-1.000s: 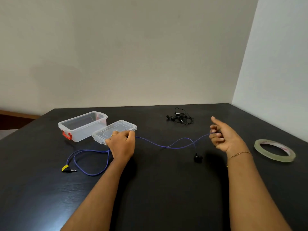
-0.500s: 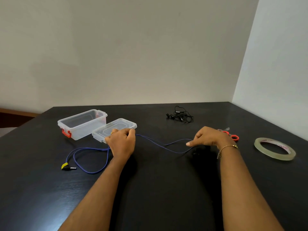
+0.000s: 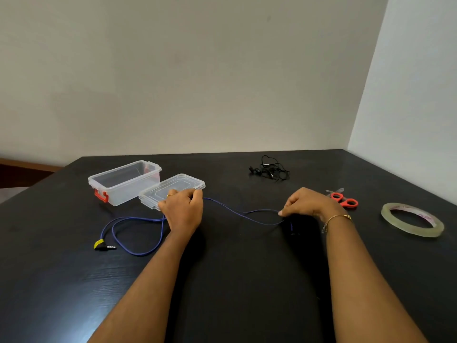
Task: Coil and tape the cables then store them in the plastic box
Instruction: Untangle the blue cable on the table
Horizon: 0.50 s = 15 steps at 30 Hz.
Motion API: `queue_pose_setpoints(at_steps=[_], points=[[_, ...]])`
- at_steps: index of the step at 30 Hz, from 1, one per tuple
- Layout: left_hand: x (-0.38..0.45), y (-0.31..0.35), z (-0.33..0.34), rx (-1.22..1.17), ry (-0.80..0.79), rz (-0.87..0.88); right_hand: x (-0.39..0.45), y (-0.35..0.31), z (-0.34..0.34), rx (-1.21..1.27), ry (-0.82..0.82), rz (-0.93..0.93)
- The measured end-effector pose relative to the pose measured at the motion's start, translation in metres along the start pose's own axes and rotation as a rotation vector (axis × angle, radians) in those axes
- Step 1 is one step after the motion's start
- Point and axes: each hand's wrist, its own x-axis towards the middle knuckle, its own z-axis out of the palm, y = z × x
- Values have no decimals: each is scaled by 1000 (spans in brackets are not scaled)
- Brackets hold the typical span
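The person is working on the blue cable, which is lying across the dark table. Its plug end is resting in a loose loop at the left, and the thin run is stretching rightward between both hands. The left hand is curling its fingers round the cable just in front of the lid, gripping it. The right hand is pinching the thin strand near its far end, fingertips pressed together low over the table.

The cable is looking light, limp and thin, so it is likely to spring out of a coil unless held firmly. Taking it near one end and winding from there seems the best hold. The earbud end under the right hand is too dark to make out.

The open box is standing beside the lid. The black cable is lying tangled farther back. The tape and scissors are waiting at the right, apart from both hands.
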Motion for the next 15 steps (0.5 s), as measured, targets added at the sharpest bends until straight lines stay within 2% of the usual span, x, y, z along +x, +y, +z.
queue_pose_setpoints(at_steps=[7,9,10,13,15], points=[[0,0,0,14,-3,-4,2,0,-1,-172,-31,41],[0,0,0,14,8,-5,-1,-4,-2,-146,-29,26],[0,0,0,15,10,-7,-4,-6,-3,-34,-33,14],[0,0,1,25,7,-7,-11,-6,-11,515,-53,-51],[-1,1,0,34,3,-6,-13,-6,-13,754,-45,-105]])
